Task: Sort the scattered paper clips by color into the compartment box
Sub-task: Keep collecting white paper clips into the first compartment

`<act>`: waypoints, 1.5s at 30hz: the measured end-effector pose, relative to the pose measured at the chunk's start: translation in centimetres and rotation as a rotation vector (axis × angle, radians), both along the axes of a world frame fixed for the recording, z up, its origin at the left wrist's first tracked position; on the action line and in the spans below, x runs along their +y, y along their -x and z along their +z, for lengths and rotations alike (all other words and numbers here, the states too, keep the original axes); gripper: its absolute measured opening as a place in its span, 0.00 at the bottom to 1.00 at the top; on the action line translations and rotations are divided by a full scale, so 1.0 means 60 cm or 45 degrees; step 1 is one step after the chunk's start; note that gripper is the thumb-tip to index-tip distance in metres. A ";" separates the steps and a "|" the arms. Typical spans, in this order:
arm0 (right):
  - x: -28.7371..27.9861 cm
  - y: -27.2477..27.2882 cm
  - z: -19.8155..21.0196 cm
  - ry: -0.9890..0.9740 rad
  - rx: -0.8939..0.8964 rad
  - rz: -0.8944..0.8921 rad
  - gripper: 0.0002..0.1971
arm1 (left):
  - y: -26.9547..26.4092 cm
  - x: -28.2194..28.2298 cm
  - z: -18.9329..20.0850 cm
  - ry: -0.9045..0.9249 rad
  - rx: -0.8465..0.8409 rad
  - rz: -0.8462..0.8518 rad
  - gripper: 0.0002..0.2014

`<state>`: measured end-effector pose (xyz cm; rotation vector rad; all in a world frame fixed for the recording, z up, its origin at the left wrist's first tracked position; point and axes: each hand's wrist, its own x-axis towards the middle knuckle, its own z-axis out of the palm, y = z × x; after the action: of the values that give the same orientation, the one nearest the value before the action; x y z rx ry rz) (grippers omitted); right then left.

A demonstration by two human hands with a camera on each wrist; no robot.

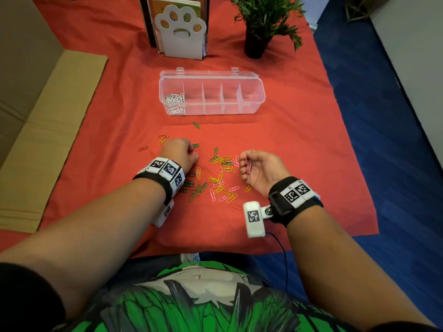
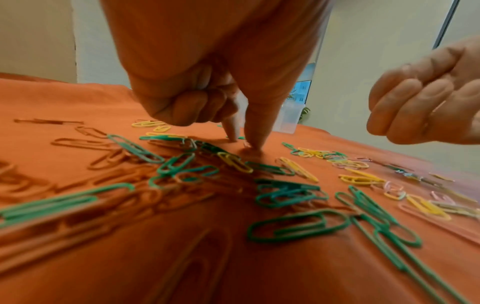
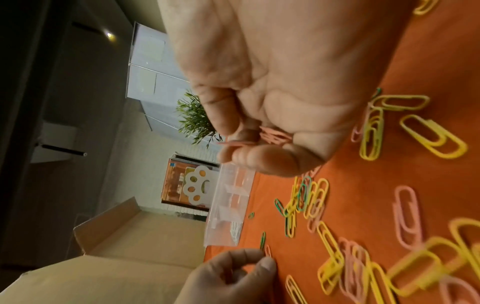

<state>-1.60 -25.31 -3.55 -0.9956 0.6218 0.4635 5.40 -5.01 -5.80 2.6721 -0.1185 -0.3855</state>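
Observation:
The clear compartment box [image 1: 254,101] stands open on the red cloth, with white paper clips [image 1: 173,100] in its leftmost compartment; the other compartments look bare. Green, yellow, pink and red clips [image 1: 223,164] lie scattered in front of it. My left hand [image 1: 184,152] is down on the cloth, its index finger and thumb [image 2: 253,144] pinching at a pink clip [image 1: 195,152] while the other fingers curl in. My right hand [image 1: 259,168] hovers palm-up over the pile, fingers curled around several pink clips [image 3: 275,135].
A white paw-shaped bookend [image 1: 179,32] with books and a potted plant [image 1: 259,25] stand behind the box. Cardboard [image 1: 48,140] lies along the left. The cloth ends at the right over blue floor [image 1: 383,140].

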 end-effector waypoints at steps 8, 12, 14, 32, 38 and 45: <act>0.021 0.024 -0.028 1.417 -0.249 0.905 0.07 | 0.000 -0.004 -0.009 -0.151 0.056 -0.151 0.11; 0.029 0.044 -0.046 1.821 -0.415 1.196 0.13 | 0.001 -0.007 0.000 -0.071 0.141 -0.073 0.13; 0.038 0.051 -0.048 1.942 -0.461 1.276 0.16 | 0.004 -0.010 0.016 0.126 0.297 0.080 0.14; 0.040 0.031 0.006 0.271 -0.033 0.180 0.08 | 0.037 0.007 0.003 0.609 0.398 0.332 0.17; 0.048 0.022 -0.006 0.310 -0.019 0.125 0.10 | 0.054 0.017 -0.006 0.073 0.188 -0.031 0.09; 0.079 0.019 -0.046 1.633 -0.478 0.970 0.10 | 0.057 0.020 0.002 -0.012 0.181 -0.096 0.09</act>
<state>-2.75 -20.58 -6.33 -2.5126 0.0992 0.4984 1.97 -3.81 -5.68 2.6445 -0.1746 -0.5995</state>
